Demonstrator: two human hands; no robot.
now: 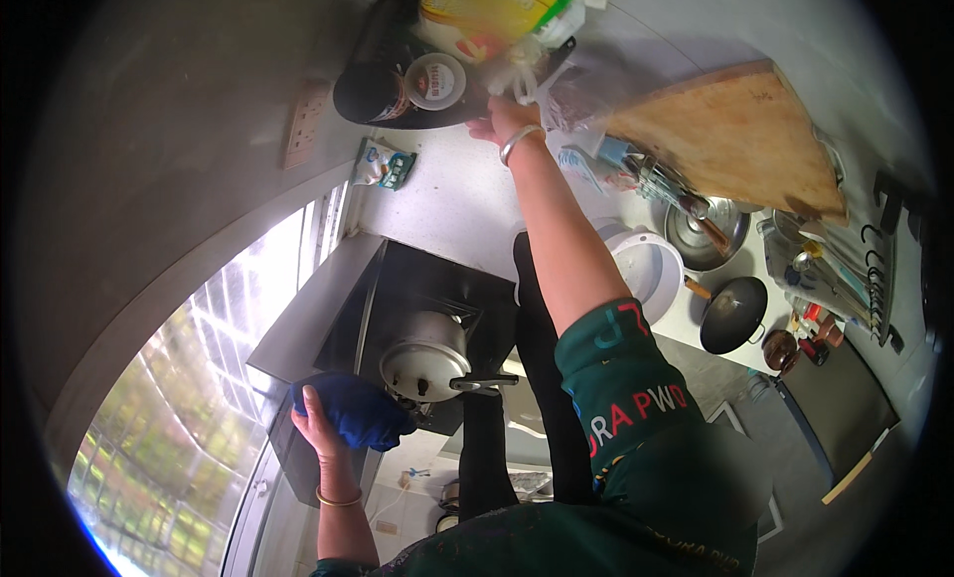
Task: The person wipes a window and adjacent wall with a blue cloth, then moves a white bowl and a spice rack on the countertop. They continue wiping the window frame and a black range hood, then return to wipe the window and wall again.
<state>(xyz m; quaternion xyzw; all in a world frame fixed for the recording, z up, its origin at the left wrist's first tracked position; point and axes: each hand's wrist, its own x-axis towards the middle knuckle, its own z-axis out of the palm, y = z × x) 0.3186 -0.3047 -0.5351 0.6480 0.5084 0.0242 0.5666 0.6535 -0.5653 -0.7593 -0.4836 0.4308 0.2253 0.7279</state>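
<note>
A bunched dark blue cloth (358, 413) is gripped in my left hand (319, 424), with the thumb up over its near edge. The cloth hangs beside the stove, left of a metal pressure cooker (425, 361) with a black handle. My right hand (510, 118) reaches far across the white counter (455, 182) to the back. Its fingers are at a knotted clear plastic bag (519, 77), next to a dark shelf edge with a white-lidded jar (436, 81). Whether the fingers hold the bag cannot be made out.
A black cooktop (447, 279) lies under the cooker, beside a bright window (186, 398). To the right are a wooden cutting board (738, 130), a white basin (652, 275), a metal lid (708, 230) and a black wok (734, 316). A small packet (385, 164) lies near the wall.
</note>
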